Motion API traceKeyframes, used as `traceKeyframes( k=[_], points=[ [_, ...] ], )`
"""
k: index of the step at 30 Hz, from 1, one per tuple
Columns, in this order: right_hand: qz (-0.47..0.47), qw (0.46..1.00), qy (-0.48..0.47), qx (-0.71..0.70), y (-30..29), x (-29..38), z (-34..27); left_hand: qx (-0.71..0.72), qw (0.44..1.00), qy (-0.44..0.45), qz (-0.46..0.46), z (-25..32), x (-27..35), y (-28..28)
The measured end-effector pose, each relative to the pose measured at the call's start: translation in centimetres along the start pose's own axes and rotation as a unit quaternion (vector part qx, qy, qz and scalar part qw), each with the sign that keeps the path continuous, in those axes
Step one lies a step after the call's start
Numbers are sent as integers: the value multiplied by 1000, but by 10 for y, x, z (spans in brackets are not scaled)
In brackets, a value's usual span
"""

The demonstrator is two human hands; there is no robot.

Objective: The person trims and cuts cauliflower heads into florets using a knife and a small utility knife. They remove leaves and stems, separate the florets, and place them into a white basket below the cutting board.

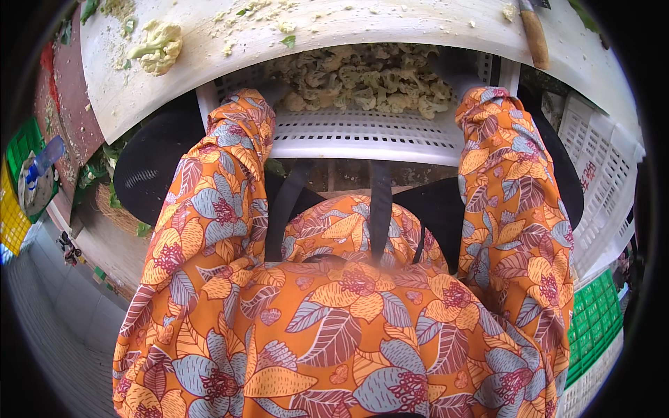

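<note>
Cauliflower florets (366, 78) fill the far part of a white perforated plastic crate (360, 149), which sits partly under the edge of a pale work board (235, 47). My left hand (272, 90), dark and blurred, is at the crate's left side, mostly hidden past the orange floral sleeve. At the right side my right hand (460, 70) looks dark, perhaps gloved, and reaches in by the florets under the board. The fingers of both hands are too blurred and shaded to make out. A larger cauliflower piece (159, 47) lies on the board at the left.
A knife with a wooden handle (535, 39) lies on the board at the right, among crumbs and leaf scraps. White crates (601, 172) stand at the right, above a green crate (596, 329). At far left, a blue plastic bottle (44, 159) rests near green and yellow crates.
</note>
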State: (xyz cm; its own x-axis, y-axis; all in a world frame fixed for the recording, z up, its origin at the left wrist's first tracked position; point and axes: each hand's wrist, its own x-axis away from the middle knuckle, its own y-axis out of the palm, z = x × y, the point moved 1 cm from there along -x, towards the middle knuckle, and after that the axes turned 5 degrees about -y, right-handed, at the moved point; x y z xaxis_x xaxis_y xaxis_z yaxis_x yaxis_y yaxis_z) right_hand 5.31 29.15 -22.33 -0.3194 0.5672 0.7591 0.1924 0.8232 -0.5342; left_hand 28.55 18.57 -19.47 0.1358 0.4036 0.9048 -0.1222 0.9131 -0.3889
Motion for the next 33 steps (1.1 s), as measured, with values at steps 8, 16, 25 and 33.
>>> traceKeyframes(
  k=[8, 16, 25, 33],
  points=[
    [38, 992, 15, -122, -16, 9, -13, 208, 974, 31, 86, 29, -20, 8],
    [-84, 901, -182, -384, -13, -27, -66, 307, 932, 185, -50, 47, 129, -6],
    [215, 960, -104, -149, -84, 136, -48, 324, 664, 147, 657, -80, 119, -127],
    [587, 770, 3, -248, -153, 200, 13, 323, 783, 259, 464, 45, 124, -100]
  ],
)
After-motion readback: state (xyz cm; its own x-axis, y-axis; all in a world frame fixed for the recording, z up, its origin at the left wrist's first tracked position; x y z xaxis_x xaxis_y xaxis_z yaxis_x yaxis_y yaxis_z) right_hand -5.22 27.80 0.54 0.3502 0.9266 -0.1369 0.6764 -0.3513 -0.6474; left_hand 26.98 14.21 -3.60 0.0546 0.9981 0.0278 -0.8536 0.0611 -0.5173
